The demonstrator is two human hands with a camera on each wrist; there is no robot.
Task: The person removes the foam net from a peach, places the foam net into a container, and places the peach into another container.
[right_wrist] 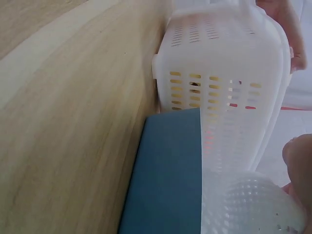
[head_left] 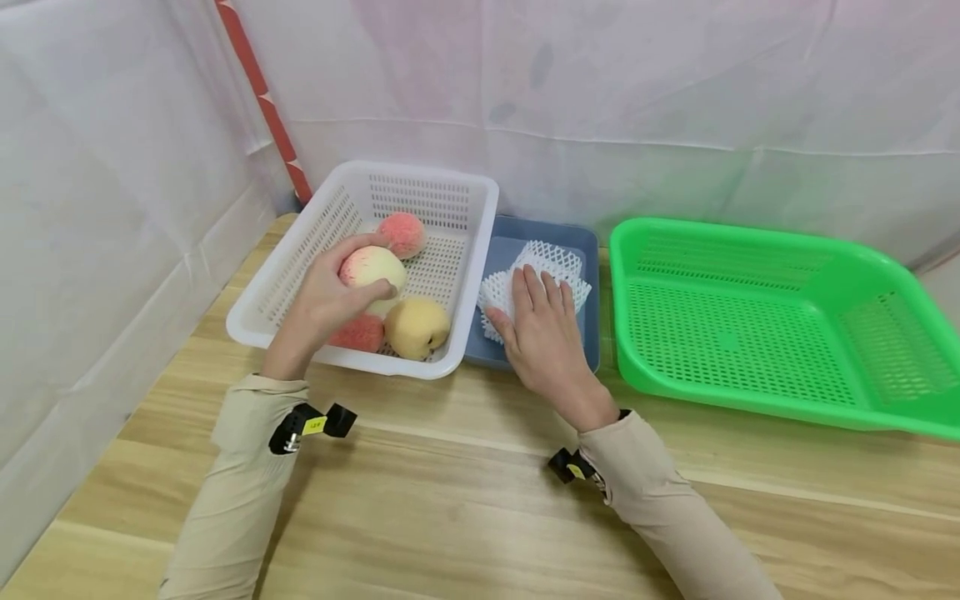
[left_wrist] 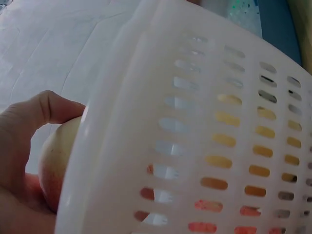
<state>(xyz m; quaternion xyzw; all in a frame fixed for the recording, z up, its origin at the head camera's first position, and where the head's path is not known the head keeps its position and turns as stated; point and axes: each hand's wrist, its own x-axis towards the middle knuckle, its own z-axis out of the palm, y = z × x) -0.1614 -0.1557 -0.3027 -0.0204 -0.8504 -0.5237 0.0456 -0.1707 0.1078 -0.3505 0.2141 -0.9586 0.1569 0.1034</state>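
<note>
My left hand (head_left: 322, 292) grips a pale peach with a red blush (head_left: 372, 268) inside the white basket (head_left: 487, 242), fingers behind it and thumb in front. In the left wrist view the peach (left_wrist: 57, 158) shows past the basket's rim. Around it lie a pinkish-red peach (head_left: 402, 234), another red fruit (head_left: 358, 333) partly hidden by the hand, and a yellow fruit (head_left: 417, 327). My right hand (head_left: 546, 342) rests with fairly straight fingers on white foam fruit nets (head_left: 557, 257) in the blue-grey tray (head_left: 517, 228). Its fingertips partly cover the nets.
A green perforated basket (head_left: 720, 408) stands right of the tray. The tray sits close between both baskets on the wooden table (head_left: 450, 483). White sheeting (head_left: 600, 100) hangs behind and on the left, with a red strip (head_left: 262, 100) at the back left.
</note>
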